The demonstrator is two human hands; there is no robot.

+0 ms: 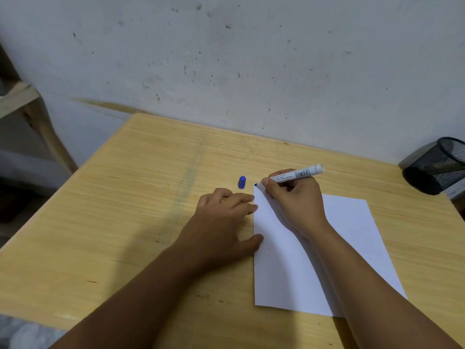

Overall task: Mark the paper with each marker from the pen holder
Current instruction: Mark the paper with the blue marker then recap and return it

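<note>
One sheet of paper (339, 248) lying right of centre on the wooden counter (125, 222). One marker (298, 174), white barrel, pinched in the right hand (294, 197), tip down at the sheet's top left corner. Left hand (221, 217) flat, fingers spread, holding nothing, fingertips on the sheet's left edge. One blue cap (241, 182) standing just beyond. One black mesh pen holder (435, 166) tipped over at far right.

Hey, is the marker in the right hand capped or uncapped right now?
Uncapped. The marker held by the right hand shows a bare dark tip at the paper's far corner, and a blue cap lies apart on the table.
</note>
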